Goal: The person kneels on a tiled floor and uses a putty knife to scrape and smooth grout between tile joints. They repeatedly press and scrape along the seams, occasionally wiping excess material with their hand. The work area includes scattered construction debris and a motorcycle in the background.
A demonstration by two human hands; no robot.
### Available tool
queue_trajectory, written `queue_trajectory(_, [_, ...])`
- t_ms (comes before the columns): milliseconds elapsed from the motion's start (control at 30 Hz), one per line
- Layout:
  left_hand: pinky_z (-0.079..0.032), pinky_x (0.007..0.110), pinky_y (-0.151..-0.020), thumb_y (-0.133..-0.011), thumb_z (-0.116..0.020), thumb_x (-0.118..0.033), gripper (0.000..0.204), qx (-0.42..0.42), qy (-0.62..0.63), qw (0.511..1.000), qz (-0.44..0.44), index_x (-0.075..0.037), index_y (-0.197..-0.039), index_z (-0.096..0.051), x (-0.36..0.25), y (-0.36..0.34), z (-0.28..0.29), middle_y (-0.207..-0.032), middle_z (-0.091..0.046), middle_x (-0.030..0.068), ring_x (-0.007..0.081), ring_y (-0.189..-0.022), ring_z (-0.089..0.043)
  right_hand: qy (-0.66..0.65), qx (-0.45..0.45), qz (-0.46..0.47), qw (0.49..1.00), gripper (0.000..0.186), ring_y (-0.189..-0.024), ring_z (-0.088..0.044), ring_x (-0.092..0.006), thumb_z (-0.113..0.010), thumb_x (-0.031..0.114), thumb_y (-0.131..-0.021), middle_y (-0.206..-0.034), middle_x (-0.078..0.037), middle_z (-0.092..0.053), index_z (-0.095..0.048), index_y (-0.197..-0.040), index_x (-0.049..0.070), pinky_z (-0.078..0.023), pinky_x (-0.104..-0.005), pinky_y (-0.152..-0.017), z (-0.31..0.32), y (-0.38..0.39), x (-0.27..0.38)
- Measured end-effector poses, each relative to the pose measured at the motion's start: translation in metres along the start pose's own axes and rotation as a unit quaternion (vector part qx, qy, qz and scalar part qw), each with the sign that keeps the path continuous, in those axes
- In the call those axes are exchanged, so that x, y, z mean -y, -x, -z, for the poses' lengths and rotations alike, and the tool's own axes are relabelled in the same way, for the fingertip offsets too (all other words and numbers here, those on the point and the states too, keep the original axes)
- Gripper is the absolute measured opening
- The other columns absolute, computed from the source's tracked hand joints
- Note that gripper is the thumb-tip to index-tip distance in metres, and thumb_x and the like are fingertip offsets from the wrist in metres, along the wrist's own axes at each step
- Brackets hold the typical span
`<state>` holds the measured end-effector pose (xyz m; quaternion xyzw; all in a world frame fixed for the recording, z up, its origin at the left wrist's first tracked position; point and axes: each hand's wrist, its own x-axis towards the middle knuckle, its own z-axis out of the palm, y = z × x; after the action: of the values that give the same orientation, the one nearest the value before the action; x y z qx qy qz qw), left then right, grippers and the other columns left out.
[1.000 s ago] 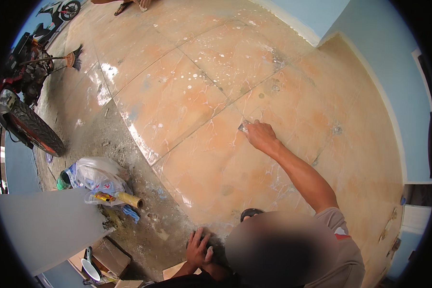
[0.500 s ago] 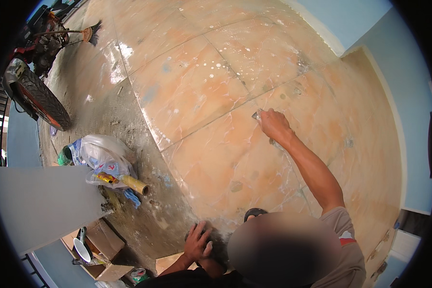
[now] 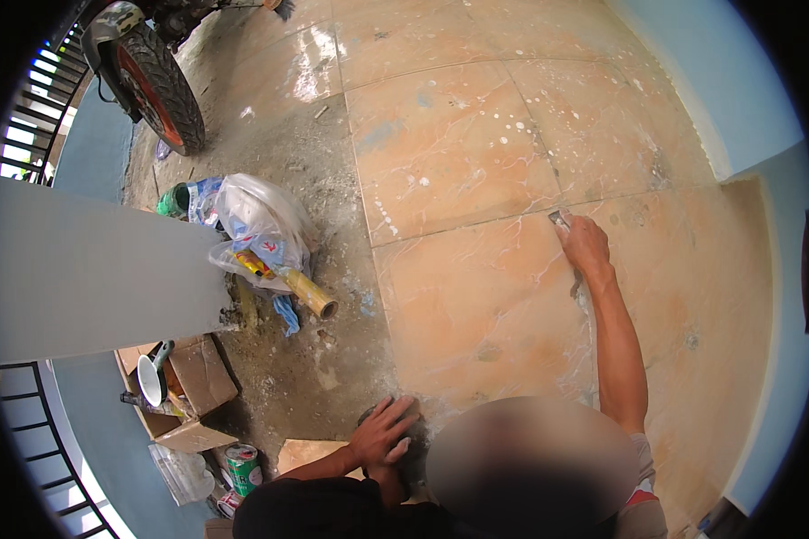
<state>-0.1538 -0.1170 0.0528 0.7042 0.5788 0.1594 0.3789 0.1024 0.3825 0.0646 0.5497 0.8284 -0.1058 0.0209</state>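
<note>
My right hand (image 3: 584, 244) is stretched far forward over the tiled floor (image 3: 476, 296), fingers closed around a small flat scraper (image 3: 557, 218). Only the scraper's short grey end shows past the fingers, at a joint between tiles. Its handle is hidden in my grip. Lower down, my left hand (image 3: 382, 433) lies with fingers apart over something dark near my body, and nothing is seen in it. White smears and specks mark the orange-beige tiles.
To the left, a plastic bag (image 3: 261, 216) and a yellowish tube (image 3: 310, 294) lie beside a pale pillar (image 3: 99, 269). Behind stands a motorcycle wheel (image 3: 162, 90). A cardboard box (image 3: 202, 373) and a green can (image 3: 243, 467) sit lower left. A blue wall (image 3: 710, 81) bounds the right.
The view has shifted, so the floor and objects on the left sit farther right in it. My right hand stays by the tile joint with the scraper; my left hand remains low.
</note>
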Motion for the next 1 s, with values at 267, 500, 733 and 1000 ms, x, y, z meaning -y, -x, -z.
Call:
queue_trajectory(267, [-0.027,0.062,-0.125,-0.092,-0.065,-0.029,0.064,-0.048,0.017,0.999,-0.010,-0.004,-0.149,-0.052,0.007,0.012,-0.019,-0.162,-0.039,0.0282,0.0443,-0.152,-0.037,0.043,0.045,0.141,0.988,0.040,-0.087,-0.070,-0.0368,-0.068,0.039,-0.098,-0.094,-0.015,-0.065,-0.072,-0.133,0.022,-0.056,-0.0488,-0.076,0.023,0.028,-0.031])
queue_trajectory(500, [-0.025,0.061,-0.127,-0.092,-0.064,-0.026,0.063,-0.032,0.016,0.999,-0.003,-0.004,-0.149,-0.052,0.004,0.011,-0.012,-0.163,-0.038,0.0280,0.0435,-0.153,-0.035,0.040,0.057,0.296,0.953,0.034,-0.087,-0.072,-0.0358,-0.067,0.034,-0.098,-0.100,-0.015,-0.066,-0.074,-0.129,0.022,-0.057,-0.0495,-0.074,-0.004,0.003,0.072])
queue_trajectory(733, [-0.022,0.058,-0.129,-0.090,-0.065,-0.025,0.063,-0.024,0.000,1.000,-0.004,-0.001,-0.148,-0.052,0.002,0.004,-0.008,-0.165,-0.035,0.0282,0.0427,-0.155,-0.034,-0.019,0.051,0.376,0.925,0.034,-0.081,-0.072,-0.0368,-0.065,0.028,-0.099,-0.101,-0.019,-0.066,-0.071,-0.132,0.020,-0.058,-0.0487,-0.071,-0.058,0.033,0.222])
queue_trajectory(1000, [-0.024,0.057,-0.129,-0.089,-0.066,-0.024,0.063,-0.040,0.021,0.999,-0.004,-0.001,-0.146,-0.053,-0.001,0.006,-0.006,-0.164,-0.036,0.0282,0.0429,-0.153,-0.036,-0.017,0.056,0.285,0.957,0.041,-0.087,-0.071,-0.0329,-0.070,0.038,-0.097,-0.098,-0.010,-0.067,-0.073,-0.136,0.028,-0.057,-0.0468,-0.075,-0.004,0.018,0.044])
